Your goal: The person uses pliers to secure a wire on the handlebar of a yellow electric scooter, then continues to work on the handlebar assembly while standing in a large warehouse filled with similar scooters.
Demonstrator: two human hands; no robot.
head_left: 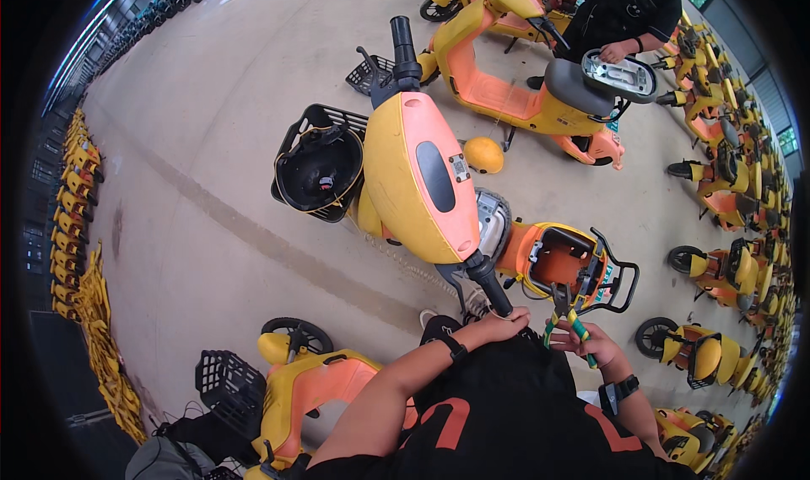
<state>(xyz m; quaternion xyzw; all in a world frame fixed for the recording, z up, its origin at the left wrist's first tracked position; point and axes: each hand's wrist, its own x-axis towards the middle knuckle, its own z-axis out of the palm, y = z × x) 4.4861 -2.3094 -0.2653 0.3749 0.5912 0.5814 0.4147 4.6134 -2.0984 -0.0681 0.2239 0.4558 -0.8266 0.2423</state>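
Note:
In front of me stands a yellow and orange electric scooter [415,176] with a dark oval panel on its head. My left hand [509,322] is closed at the end of the near black handlebar grip [488,284], where a thin pale loop shows. What its fingers pinch is too small to make out. To its right, my right hand [595,347] grips pliers [575,324] with green and yellow handles, their dark jaws apart and pointing up. Beyond them the scooter's rear compartment [561,261] lies uncovered, orange inside.
A black helmet [319,172] sits in the front basket [295,134]. A yellow helmet [484,154] lies on the floor. Ahead, a person [620,16] touches another scooter's raised seat [620,77]. A second scooter [329,387] stands close at my left; rows of scooters line both sides.

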